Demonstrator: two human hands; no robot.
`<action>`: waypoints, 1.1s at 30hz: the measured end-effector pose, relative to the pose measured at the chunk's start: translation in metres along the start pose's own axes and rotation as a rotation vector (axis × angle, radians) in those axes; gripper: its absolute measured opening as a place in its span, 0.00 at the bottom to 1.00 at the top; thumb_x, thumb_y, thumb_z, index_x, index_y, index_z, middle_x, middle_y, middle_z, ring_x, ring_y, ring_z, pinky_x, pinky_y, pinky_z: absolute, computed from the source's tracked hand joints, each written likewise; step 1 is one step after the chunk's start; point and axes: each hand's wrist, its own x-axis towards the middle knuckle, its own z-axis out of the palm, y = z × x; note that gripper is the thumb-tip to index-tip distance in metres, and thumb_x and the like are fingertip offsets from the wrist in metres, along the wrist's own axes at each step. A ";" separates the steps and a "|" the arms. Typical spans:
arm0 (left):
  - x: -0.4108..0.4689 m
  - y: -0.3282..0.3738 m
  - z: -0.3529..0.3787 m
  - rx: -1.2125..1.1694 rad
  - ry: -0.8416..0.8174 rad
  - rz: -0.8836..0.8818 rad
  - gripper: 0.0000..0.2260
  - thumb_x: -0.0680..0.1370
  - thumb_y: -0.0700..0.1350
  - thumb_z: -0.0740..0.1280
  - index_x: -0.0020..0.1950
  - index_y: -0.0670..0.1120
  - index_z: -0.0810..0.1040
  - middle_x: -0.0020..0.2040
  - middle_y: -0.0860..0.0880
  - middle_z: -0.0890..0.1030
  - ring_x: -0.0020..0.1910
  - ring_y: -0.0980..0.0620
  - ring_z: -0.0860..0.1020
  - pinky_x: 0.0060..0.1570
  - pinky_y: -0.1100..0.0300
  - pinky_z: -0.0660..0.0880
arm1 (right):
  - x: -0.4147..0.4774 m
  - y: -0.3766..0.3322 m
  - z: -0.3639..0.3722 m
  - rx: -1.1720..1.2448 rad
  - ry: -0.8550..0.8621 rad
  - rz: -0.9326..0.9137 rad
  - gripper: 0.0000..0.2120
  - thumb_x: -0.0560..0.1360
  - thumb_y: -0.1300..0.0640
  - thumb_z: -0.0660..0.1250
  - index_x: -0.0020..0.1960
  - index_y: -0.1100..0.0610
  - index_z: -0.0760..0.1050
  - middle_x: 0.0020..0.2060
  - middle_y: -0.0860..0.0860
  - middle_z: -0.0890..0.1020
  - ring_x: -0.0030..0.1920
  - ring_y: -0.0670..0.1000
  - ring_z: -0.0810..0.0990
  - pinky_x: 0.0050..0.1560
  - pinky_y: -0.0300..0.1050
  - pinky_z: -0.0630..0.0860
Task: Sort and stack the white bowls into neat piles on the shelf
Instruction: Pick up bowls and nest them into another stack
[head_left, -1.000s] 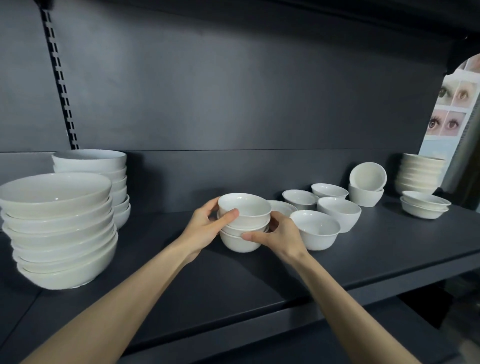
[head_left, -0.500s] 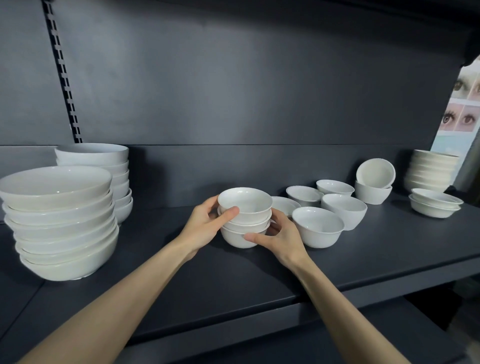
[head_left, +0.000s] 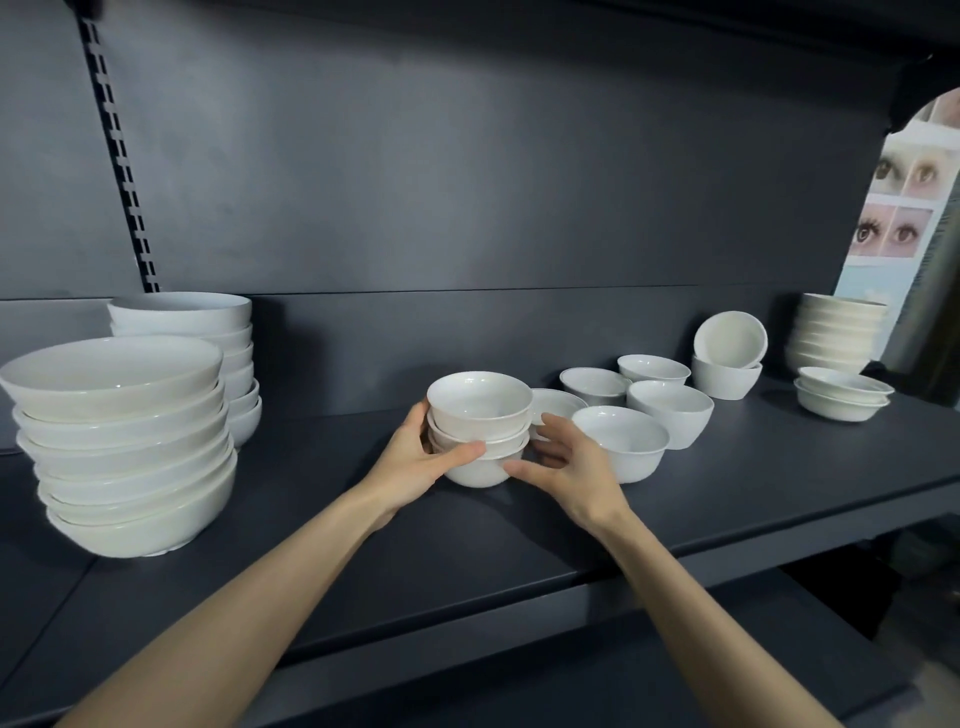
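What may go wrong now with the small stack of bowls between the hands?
1. The three-bowl stack may tip, since only the left hand clearly grips it.
2. The right hand is very near a loose bowl and may knock it.
3. The tilted bowl at the back, leaning in another bowl, may roll out.

Small stacked bowls (head_left: 479, 410): glazed white ceramic, smooth and glossy, with soft highlights along the rims. Large bowls (head_left: 119, 447): the same glossy white glaze (slightly creamier in tone). Shelf (head_left: 753, 499) and back panel (head_left: 467, 156): dark grey, matt, smooth, apparently painted metal. Slotted upright (head_left: 120, 156): black metal. Poster (head_left: 904, 208): printed paper.
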 end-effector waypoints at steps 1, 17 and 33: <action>0.000 0.000 0.001 0.004 0.001 -0.003 0.34 0.69 0.42 0.76 0.71 0.51 0.64 0.61 0.60 0.76 0.59 0.64 0.75 0.51 0.69 0.75 | -0.005 -0.002 -0.006 -0.038 0.051 -0.014 0.31 0.67 0.56 0.78 0.66 0.58 0.71 0.57 0.49 0.79 0.56 0.47 0.79 0.53 0.33 0.74; -0.019 0.005 0.035 0.037 0.085 -0.008 0.43 0.57 0.52 0.80 0.69 0.53 0.67 0.62 0.59 0.77 0.60 0.60 0.75 0.54 0.65 0.73 | -0.001 0.025 -0.100 -0.355 0.077 0.089 0.40 0.64 0.49 0.79 0.71 0.51 0.65 0.67 0.52 0.66 0.67 0.55 0.66 0.68 0.48 0.66; -0.024 0.019 0.126 0.037 0.208 -0.026 0.35 0.64 0.43 0.80 0.67 0.53 0.68 0.61 0.57 0.78 0.58 0.60 0.78 0.49 0.68 0.76 | 0.038 -0.013 -0.164 0.195 0.025 -0.131 0.19 0.68 0.56 0.77 0.57 0.57 0.79 0.51 0.46 0.81 0.54 0.43 0.78 0.42 0.26 0.73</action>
